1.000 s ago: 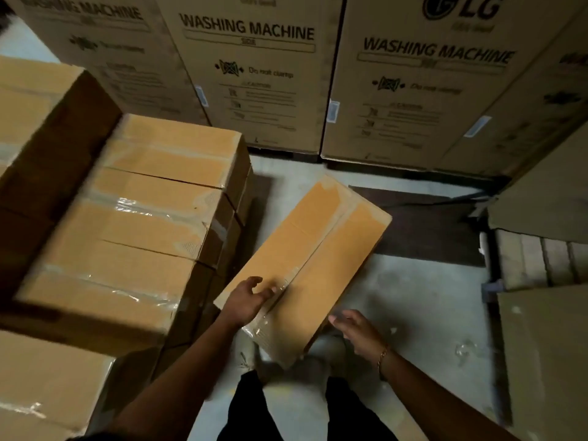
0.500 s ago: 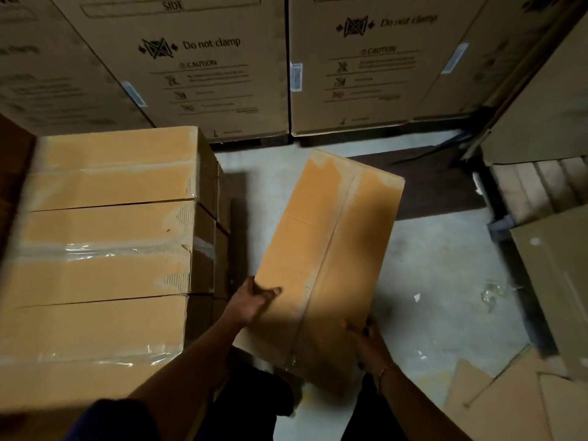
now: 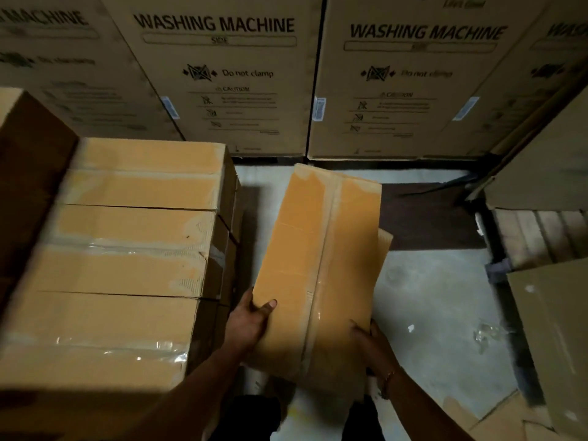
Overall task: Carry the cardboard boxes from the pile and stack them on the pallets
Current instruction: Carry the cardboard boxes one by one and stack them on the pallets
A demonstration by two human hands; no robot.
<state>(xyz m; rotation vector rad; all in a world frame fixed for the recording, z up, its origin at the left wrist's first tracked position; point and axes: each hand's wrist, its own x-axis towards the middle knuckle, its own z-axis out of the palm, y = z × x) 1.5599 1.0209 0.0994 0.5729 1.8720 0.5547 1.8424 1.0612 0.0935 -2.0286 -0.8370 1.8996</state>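
Two bare hands hold a long orange-brown cardboard box (image 3: pixel 318 265) with a strip of clear tape down its middle seam. It lies lengthwise in front of the person, its near end over the dark trouser legs and its far end pointing toward the big cartons at the back. Whether that far end touches the ground cannot be told.

The left hand (image 3: pixel 251 323) grips the box's near left edge: the thumb lies flat on the top face and the other fingers curl under the side, out of sight. The right hand (image 3: pixel 370 343) clamps the near right corner, thumb on top and fingers wrapped round the edge, with a thin bracelet (image 3: pixel 386 381) on its wrist.

Just left of the held box stands a stack of similar taped orange-brown cardboard boxes (image 3: pixel 127 249), close to it but not touching. A taller brown carton (image 3: pixel 28 173) rises at the far left.

Several large tan cartons printed "WASHING MACHINE" (image 3: pixel 222 74) form a wall across the back. Below them lies pale grey concrete floor (image 3: pixel 429 297) with a dark rectangular mat (image 3: pixel 426 214). At the right edge are the slats of a wooden pallet (image 3: pixel 534 237), a flat brown cardboard sheet (image 3: pixel 556 329) nearer the person, and torn cardboard scraps (image 3: pixel 496 418) in the bottom corner
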